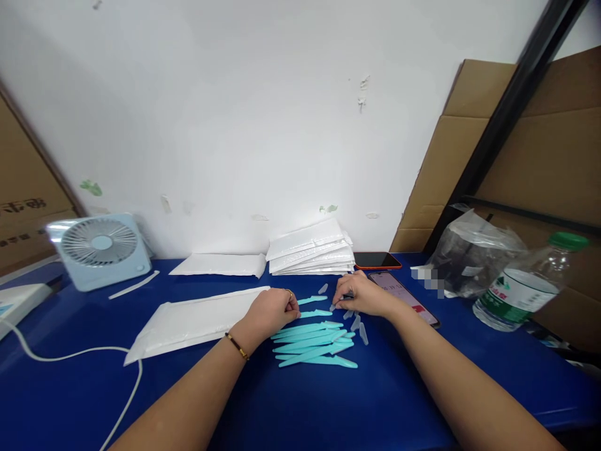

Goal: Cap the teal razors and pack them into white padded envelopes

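Note:
My left hand (272, 310) is closed, its fingertips pinching the handle end of a turquoise eyebrow razor (317, 313) that points right. Just beyond it lies another turquoise eyebrow razor (313, 300). Opposite, my right hand (364, 294) is pinched around a small translucent blade cap (333, 307), close to the tip of the held razor. Several loose translucent caps (363, 333) lie below and beside the right hand. Nearer to me is a pile of several turquoise eyebrow razors (310, 344), mostly side by side with some crossing.
A white padded envelope (197, 322) lies left of my left hand. Behind stand a stack of envelopes (310, 247) and a single envelope (218, 264). Two phones (406, 297), a plastic bag (474, 250) and a bottle (521, 288) are right; a fan (101, 250) and cable (70, 356) left.

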### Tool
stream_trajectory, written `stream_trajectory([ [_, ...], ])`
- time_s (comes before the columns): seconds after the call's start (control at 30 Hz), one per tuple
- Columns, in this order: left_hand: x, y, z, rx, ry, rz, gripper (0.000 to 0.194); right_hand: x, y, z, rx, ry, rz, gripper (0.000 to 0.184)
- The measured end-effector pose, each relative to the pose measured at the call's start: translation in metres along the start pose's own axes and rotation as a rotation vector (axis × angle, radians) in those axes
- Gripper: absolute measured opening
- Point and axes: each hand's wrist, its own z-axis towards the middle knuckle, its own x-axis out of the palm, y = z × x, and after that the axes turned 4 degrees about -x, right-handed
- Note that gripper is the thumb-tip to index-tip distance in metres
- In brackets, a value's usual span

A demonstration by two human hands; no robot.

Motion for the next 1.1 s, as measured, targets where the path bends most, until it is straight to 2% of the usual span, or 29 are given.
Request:
stream_trajectory([
  [0.13,0.001,0.0,-0.001,-0.018,-0.045,0.051,0.012,0.001,0.005,-0.001,0.053,-0.046,-0.033,0.01],
  [0.27,0.0,0.0,-0.001,-0.035,-0.094,0.121,0.012,0.001,0.006,-0.002,0.049,-0.024,-0.034,0.013],
  [0.5,-0.003,-0.002,-0.002,-0.002,-0.092,0.137,0.01,0.002,0.002,0.0,0.037,-0.037,-0.028,0.013],
  [0.83,0.0,-0.005,0.002,0.023,-0.093,0.122,0.012,0.014,0.013,0.012,0.004,-0.047,0.008,0.013],
  [0.97,-0.002,-0.009,-0.002,0.028,-0.15,0.08,0.014,0.014,0.007,0.017,0.059,-0.137,-0.111,0.019],
  [1.1,-0.003,-0.011,-0.008,0.121,-0.024,-0.016,0.022,0.016,-0.003,0.022,0.071,-0.147,-0.241,0.019],
])
